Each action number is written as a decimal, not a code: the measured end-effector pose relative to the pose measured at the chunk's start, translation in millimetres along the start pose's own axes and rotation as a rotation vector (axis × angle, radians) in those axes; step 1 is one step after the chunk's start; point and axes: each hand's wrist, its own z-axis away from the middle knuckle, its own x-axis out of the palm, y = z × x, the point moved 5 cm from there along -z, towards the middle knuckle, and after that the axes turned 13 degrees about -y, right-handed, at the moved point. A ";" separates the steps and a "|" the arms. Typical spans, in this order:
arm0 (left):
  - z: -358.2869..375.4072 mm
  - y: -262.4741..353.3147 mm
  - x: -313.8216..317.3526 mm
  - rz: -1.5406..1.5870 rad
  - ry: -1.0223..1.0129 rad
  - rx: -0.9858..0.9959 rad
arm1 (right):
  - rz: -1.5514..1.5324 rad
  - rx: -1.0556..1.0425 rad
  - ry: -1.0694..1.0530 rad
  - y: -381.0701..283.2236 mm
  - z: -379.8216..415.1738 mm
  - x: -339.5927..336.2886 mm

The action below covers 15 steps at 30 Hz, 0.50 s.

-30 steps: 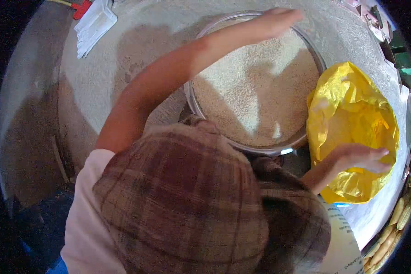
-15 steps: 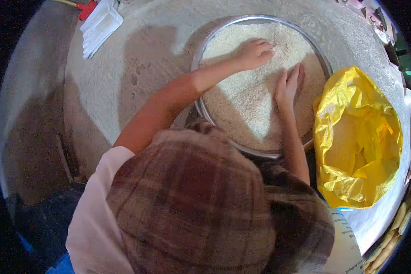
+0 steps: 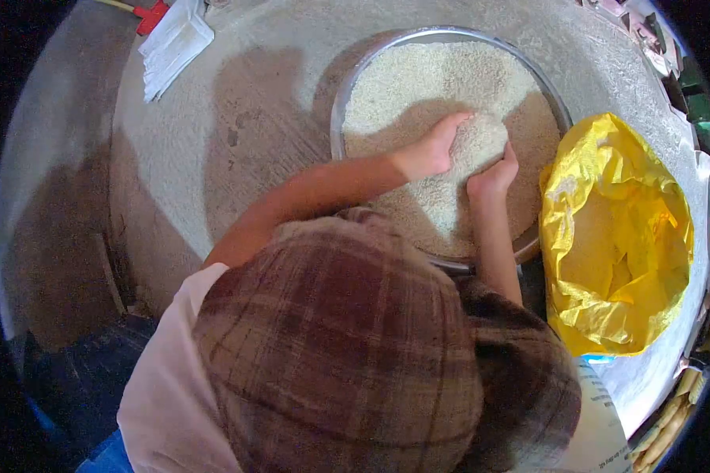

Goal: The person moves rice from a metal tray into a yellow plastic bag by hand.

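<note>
A wide round metal tray (image 3: pixel 338 126) holds a thick layer of pale rice-like grain (image 3: pixel 402 75). Cupped around a heap of this grain near the tray's middle are my two hands. My left hand (image 3: pixel 440 146) curves along the heap's left side, and my right hand (image 3: pixel 497 175) along its right side. The heaped grain (image 3: pixel 481 142) fills the space between them; the palms and most fingers are hidden by it. Both forearms reach over the tray's near rim.
To the right of the tray stands an open yellow sack (image 3: pixel 568 276) with grain inside. Folded white sacking (image 3: pixel 173 47) and a red object (image 3: pixel 151 16) lie at the upper left. A plaid cloth (image 3: pixel 339 339) covers much of the near view.
Both hands have come closer together and nearer to me, from spread over the grain to cupped around a heap. The left hand has moved down; the right one has turned inward.
</note>
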 end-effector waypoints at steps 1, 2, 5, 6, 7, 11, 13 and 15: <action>1.4 -2.2 9.2 0.042 -0.062 0.018 | -0.001 -0.001 0.004 -1.6 2.9 2.6; 2.8 -4.0 15.4 0.042 -0.061 0.013 | -0.024 -0.062 -0.028 -6.0 5.1 6.6; 5.2 -0.7 49.0 0.057 -0.106 0.072 | -0.057 -0.127 -0.029 -26.0 12.7 25.4; 5.6 1.4 63.2 0.063 -0.088 0.088 | -0.064 -0.127 -0.003 -35.1 15.8 33.7; 5.2 5.0 78.6 0.066 -0.073 0.105 | -0.090 -0.118 -0.032 -44.4 18.9 45.0; -11.4 3.0 133.4 0.008 -0.101 0.058 | 0.021 -0.285 -0.006 -96.4 42.7 79.4; -38.7 -12.9 159.2 -0.121 -0.245 -0.013 | 0.109 -0.461 0.045 -129.5 56.2 80.8; -53.3 -35.7 193.9 -0.377 -0.250 -0.095 | 0.072 -0.495 0.104 -156.4 70.6 73.9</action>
